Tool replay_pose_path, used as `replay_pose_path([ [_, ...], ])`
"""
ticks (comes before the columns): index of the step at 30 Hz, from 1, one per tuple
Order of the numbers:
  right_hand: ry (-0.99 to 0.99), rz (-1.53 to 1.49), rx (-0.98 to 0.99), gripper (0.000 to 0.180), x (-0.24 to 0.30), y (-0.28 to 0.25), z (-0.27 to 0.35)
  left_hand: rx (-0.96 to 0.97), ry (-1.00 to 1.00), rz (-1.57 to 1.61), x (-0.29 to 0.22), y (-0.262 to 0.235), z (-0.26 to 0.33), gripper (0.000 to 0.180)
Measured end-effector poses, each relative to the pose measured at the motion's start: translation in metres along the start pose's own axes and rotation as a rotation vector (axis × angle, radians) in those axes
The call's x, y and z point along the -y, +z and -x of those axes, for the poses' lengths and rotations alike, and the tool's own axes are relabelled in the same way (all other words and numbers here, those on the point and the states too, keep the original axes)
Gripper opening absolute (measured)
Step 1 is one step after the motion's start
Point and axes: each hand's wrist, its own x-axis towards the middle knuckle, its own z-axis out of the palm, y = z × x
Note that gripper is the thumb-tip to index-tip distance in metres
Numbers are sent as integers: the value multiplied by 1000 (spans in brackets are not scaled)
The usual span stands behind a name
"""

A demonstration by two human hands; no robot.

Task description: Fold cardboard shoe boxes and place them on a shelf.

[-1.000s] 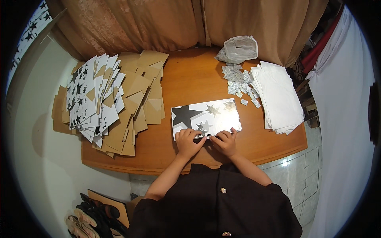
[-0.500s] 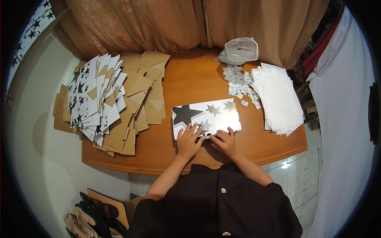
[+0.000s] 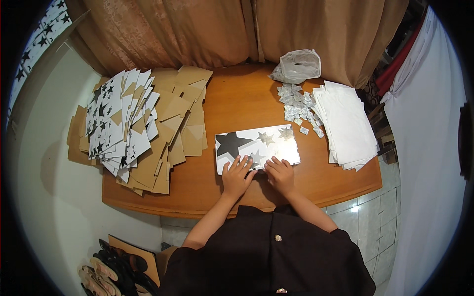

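Note:
A flat white cardboard box [image 3: 232, 143] with black, grey and gold stars lies closed on the wooden table in front of me. My left hand [image 3: 238, 178] rests on the near edge of its lid, left of the middle, fingers spread. On the same edge, a little to the right, lies my right hand [image 3: 280, 175], its fingers stretched over the lid and apart from the left hand. Neither hand grips anything. The box's front side is partly hidden beneath my hands.
Unfolded star-printed box blanks [image 3: 111, 116] and brown cardboard sheets [image 3: 170, 118] pile up on the left. At the right lie a stack of white paper sheets [image 3: 348, 126], several small silvery packets [image 3: 296, 106] and a translucent plastic bag [image 3: 300, 66]. A brown curtain [image 3: 197, 32] hangs behind the table [image 3: 227, 98].
My right hand has shifted slightly left along the box's front edge, its fingers now closer to the middle. My left hand stays at nearly the same spot.

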Motion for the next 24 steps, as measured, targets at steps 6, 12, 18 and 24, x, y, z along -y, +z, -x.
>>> replay_pose_path([
  [6,-102,-56,-47,9,-11,-5,-10,-116,178,-19,11,11,-3,31],
  [12,126,-231,157,19,-35,-43,-48,-122,362,4,38,-2,9,27],
  [18,643,-437,443,45,-82,-18,-46,142,255,-83,93,-17,5,40],
  [24,734,-819,488,33,-38,-8,5,-352,-737,741,46,5,41,65],
])
